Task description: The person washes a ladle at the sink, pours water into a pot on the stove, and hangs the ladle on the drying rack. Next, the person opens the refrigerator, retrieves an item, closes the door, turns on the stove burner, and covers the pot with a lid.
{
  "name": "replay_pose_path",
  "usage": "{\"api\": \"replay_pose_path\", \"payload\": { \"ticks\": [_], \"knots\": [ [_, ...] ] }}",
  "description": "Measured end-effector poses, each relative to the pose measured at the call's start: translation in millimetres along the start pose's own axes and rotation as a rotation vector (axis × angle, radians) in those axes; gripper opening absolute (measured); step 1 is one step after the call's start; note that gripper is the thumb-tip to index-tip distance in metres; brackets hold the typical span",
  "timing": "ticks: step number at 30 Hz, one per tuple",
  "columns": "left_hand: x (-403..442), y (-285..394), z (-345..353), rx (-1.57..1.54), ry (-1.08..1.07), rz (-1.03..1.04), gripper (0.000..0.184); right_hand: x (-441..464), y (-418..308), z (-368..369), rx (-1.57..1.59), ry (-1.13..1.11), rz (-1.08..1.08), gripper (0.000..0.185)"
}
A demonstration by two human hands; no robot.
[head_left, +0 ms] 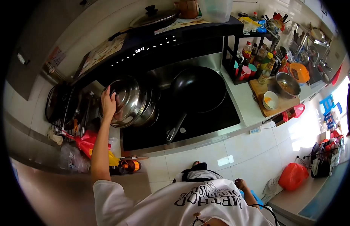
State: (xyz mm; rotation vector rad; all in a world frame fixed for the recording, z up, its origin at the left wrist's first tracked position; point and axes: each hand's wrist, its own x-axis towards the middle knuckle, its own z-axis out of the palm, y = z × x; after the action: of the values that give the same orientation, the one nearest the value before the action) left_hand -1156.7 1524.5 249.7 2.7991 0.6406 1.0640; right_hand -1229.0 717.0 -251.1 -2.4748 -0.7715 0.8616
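Observation:
A steel pot (148, 115) sits on the left of the black cooktop, with a shiny domed lid (130, 101) over it. My left hand (108, 101) is at the lid's left side, its fingers closed near the top, where a knob may be hidden. To the right of the pot lies a black frying pan (199, 89), its handle pointing toward me. My right hand (241, 184) hangs low beside my body, small and dark in view, and its fingers are hard to make out.
A cutting board (260, 94) on the right counter holds a white bowl (270, 100) and a metal bowl (287, 84). Behind it stands a bottle rack (228, 67). A range hood (156, 49) overhangs the stove's back. A red bag (293, 176) is at lower right.

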Motion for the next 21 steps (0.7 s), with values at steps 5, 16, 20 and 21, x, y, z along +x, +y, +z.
{"api": "replay_pose_path", "payload": {
  "ticks": [5, 16, 20, 21],
  "knots": [
    [13, -21, 39, -0.030, -0.066, 0.031, 0.041, -8, -71, -21, 0.473, 0.062, 0.413, 0.022],
    [16, -33, 53, -0.090, -0.229, 0.009, 0.042, -3, -68, -30, 0.377, 0.072, 0.466, 0.024],
    [15, -41, 57, -0.055, -0.249, 0.034, 0.049, 1, -97, -37, 0.379, 0.069, 0.488, 0.024],
    [11, -22, 50, 0.009, -0.168, 0.097, 0.049, 4, -112, -43, 0.433, 0.086, 0.554, 0.026]
  ]
}}
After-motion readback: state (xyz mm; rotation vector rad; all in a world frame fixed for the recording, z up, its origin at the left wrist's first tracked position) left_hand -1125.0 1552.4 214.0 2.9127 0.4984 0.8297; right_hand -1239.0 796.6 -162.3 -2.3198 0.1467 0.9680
